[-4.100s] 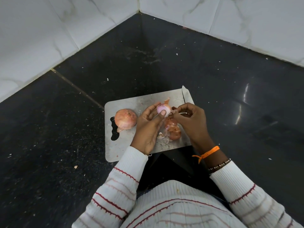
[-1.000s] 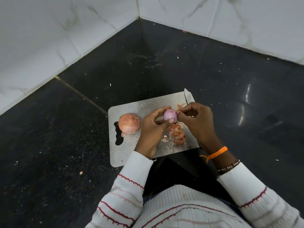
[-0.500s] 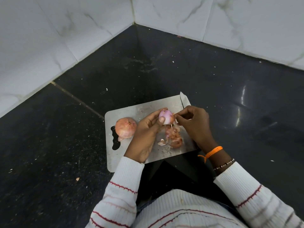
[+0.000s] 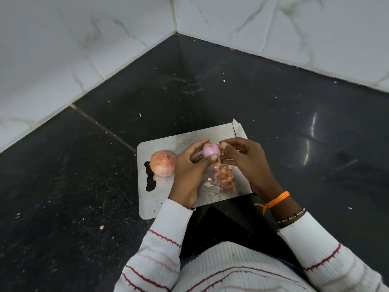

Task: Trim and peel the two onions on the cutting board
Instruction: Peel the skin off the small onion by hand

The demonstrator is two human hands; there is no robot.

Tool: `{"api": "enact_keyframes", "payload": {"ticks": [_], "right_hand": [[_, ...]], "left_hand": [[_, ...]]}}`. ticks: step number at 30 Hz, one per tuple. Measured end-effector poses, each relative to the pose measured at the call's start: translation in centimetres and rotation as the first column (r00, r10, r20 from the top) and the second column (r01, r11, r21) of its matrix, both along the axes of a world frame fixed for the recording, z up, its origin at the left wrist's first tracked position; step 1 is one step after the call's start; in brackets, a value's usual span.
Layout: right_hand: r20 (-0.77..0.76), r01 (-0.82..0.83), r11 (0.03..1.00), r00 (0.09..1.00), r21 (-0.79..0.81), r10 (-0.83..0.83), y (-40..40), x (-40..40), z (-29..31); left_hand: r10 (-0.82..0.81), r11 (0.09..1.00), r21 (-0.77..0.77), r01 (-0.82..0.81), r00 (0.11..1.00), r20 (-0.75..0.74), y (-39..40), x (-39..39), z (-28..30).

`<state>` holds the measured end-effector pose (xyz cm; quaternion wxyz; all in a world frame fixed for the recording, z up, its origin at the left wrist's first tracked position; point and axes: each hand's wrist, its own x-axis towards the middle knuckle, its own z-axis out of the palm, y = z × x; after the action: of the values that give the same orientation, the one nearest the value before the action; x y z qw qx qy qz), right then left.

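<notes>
A small, mostly peeled pale-purple onion (image 4: 211, 150) is held above the steel cutting board (image 4: 185, 142) between the thumb and fingers of my left hand (image 4: 189, 171). My right hand (image 4: 244, 159) pinches at the onion's right side, where a scrap of skin still clings. A second onion (image 4: 163, 163), with its brown skin on, lies on the board's left part, beside the handle cut-out. A heap of peeled skins (image 4: 224, 175) lies on the board under my hands. A knife blade tip (image 4: 236, 128) sticks out behind my right hand; its handle is hidden.
The board lies on a black stone counter (image 4: 273, 102) in a corner of white marble-tiled walls (image 4: 63, 49). Small crumbs and a bit of skin (image 4: 101, 227) dot the counter. The board's near edge overhangs the counter edge by my body.
The onion in my hands has lost more brown skin and turned a little. My right hand has shifted up to the onion's right side. The unpeeled onion has not moved.
</notes>
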<state>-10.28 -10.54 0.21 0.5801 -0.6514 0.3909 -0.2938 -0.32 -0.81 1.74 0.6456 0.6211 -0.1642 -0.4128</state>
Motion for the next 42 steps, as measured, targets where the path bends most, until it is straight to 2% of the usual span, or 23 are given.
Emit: {"api": "enact_keyframes", "payload": {"ticks": [3, 9, 12, 20, 27, 31, 42], "right_hand": [[-0.042, -0.036, 0.999, 0.998, 0.005, 0.036, 0.1, 0.1, -0.1], [-0.027, -0.019, 0.999, 0.999, -0.049, 0.018, 0.0, -0.2, 0.8], [-0.023, -0.038, 0.999, 0.999, -0.025, 0.038, 0.1, -0.2, 0.8], [-0.027, -0.019, 1.000, 0.999, -0.016, 0.018, 0.0, -0.1, 0.9], [-0.101, 0.006, 0.995, 0.995, -0.102, -0.017, 0.1, 0.4, 1.0], [-0.105, 0.026, 0.995, 0.994, -0.098, -0.036, -0.2, 0.5, 0.9], [-0.041, 0.063, 0.995, 0.997, -0.077, -0.067, -0.6, 0.2, 1.1]], "left_hand": [[-0.002, 1.000, 0.010, 0.001, 0.999, 0.034, 0.0, -0.1, 0.1], [-0.028, 0.999, 0.034, 0.023, 0.986, 0.167, 0.1, -0.1, 0.6], [-0.035, 0.999, 0.040, 0.027, 0.975, 0.218, 0.0, -0.2, 0.6], [-0.048, 0.998, 0.041, 0.038, 0.961, 0.272, -0.1, -0.2, 0.5], [-0.051, 0.999, 0.025, 0.047, 0.978, 0.204, -0.3, -0.1, -0.2], [-0.043, 0.999, 0.004, 0.043, 0.988, 0.148, -0.7, -0.2, -0.3], [-0.033, 0.999, -0.025, 0.038, 0.983, 0.178, -1.1, -0.3, 0.2]]}}
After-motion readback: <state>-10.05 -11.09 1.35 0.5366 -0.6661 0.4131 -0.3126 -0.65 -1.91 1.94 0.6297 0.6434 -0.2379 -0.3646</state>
